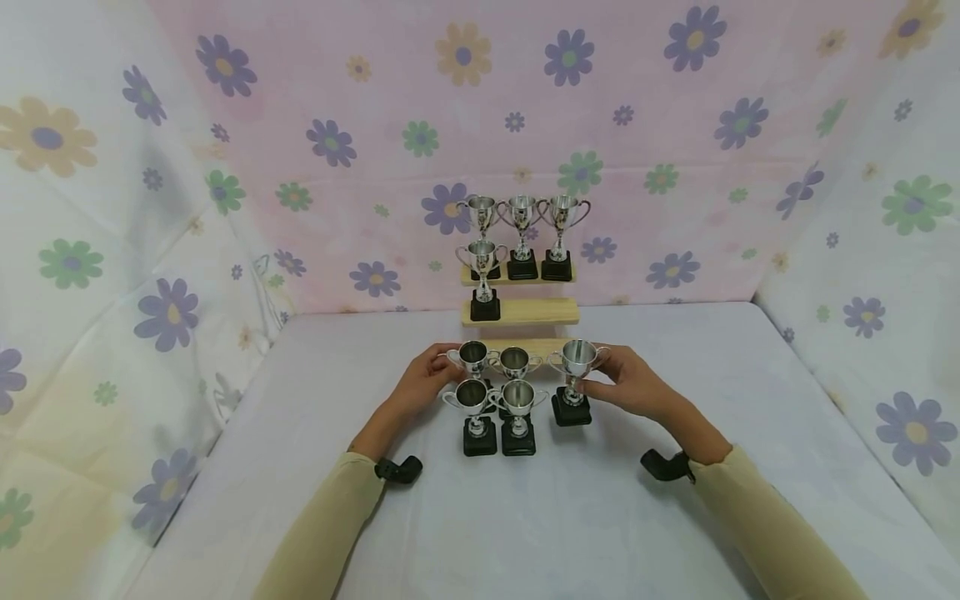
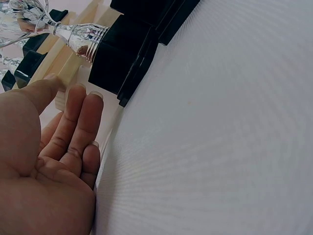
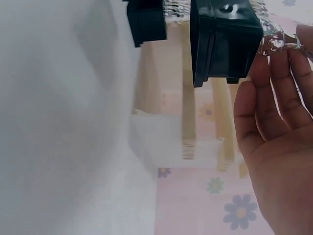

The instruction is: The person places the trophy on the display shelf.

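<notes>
On a white-covered table [image 1: 487,525], before a stepped wooden stand [image 1: 536,312], we see a person's two bare hands among silver trophy cups on black bases. At the right end of the nearer cups, we find the right hand [image 1: 633,383] grasping one lone trophy [image 1: 576,371], its thumb and fingers closed about the stem below the bowl. In the right wrist view we can see this trophy's base clear of the table.

On the other side, we see the left hand [image 1: 423,382] beside the leftmost cups, its fingers mostly straight and gripping nothing; we cannot tell whether a fingertip touches the wood or a cup handle. Between the hands we count four upright trophies in two rows: a front pair [image 1: 478,433] on the table and a rear pair [image 1: 514,362], whose bases are too hidden for us to say what they stand on.

Higher up, we see one trophy on the middle step [image 1: 483,287], at its left end, and three trophies along the top step [image 1: 521,221]. Behind the stand we see a flowered pink cloth [image 1: 285,133]
</notes>
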`<state>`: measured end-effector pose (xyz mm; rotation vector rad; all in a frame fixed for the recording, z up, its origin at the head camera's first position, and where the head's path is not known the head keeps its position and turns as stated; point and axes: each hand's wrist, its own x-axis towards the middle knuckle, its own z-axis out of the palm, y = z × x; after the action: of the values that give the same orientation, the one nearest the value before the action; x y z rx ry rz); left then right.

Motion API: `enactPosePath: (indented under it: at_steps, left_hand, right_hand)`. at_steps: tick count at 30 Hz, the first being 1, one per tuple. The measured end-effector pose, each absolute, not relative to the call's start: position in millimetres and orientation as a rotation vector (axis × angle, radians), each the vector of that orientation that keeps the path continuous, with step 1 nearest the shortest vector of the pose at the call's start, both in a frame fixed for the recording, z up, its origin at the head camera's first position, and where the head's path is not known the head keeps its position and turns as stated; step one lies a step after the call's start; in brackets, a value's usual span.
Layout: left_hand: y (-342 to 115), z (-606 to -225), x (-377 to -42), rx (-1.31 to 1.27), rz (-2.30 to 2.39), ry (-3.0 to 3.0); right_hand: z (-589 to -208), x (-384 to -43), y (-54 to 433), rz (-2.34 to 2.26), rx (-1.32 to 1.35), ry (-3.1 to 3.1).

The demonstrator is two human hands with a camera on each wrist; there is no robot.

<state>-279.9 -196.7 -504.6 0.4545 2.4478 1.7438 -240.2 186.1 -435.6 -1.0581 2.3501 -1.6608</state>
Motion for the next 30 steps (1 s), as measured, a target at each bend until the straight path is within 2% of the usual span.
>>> enactPosePath:
  at_steps: [30]
  left_hand:
    - [-198, -506, -282, 0.452, 1.739, 2.443]
  right_hand:
    - [-412, -259, 169, -1.771, -0.771, 2.587]
